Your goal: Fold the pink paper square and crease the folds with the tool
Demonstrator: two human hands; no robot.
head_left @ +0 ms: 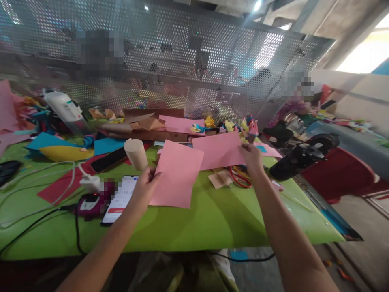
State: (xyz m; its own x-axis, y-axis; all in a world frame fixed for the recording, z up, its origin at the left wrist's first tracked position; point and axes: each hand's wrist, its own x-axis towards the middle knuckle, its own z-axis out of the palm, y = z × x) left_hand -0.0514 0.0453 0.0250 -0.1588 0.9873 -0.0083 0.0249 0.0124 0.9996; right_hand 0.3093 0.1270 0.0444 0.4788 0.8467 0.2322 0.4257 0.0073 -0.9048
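Clamping fingers of the left hand (144,190) on the nearer pink sheet (178,175), right hand (253,157) pinching the farther pink sheet (218,150), at a pretty messy tabletop (197,231).

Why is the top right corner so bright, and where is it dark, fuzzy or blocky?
Head view: daylight glare whitens the opening at upper right; a shadow darkens the green table below the right-hand pink sheet; the perforated screen behind looks soft; square blocks hide a few patches.

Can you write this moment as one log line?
left hand: holds pink sheet | right hand: holds another pink sheet | below: green table
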